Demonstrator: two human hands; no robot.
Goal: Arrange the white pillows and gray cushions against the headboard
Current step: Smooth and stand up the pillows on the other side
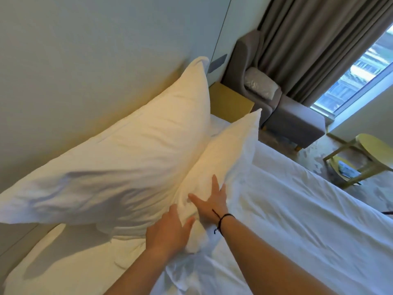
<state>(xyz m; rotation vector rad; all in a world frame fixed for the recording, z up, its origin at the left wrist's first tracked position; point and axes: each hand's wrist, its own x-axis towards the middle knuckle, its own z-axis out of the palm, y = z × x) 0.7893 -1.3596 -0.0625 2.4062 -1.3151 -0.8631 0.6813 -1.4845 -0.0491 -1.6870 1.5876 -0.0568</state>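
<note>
Two white pillows stand on the bed. The back pillow (pixel 119 150) leans against the pale headboard (pixel 63 71). A second white pillow (pixel 225 154) leans in front of it, tilted toward the back one. My left hand (pixel 168 228) presses flat on the near lower end of the front pillow, fingers straight. My right hand (pixel 210 201), with a black cord on the wrist, lies spread on the same pillow a little farther up. No gray cushion shows on the bed.
White bedding (pixel 297 220) covers the mattress to the right. A wooden bedside table (pixel 229 103) sits past the pillows, then a gray armchair (pixel 276 99) holding a plastic-wrapped cushion (pixel 259 84). Gray curtains (pixel 319 45), a window and a yellow-green chair (pixel 370 154) are at right.
</note>
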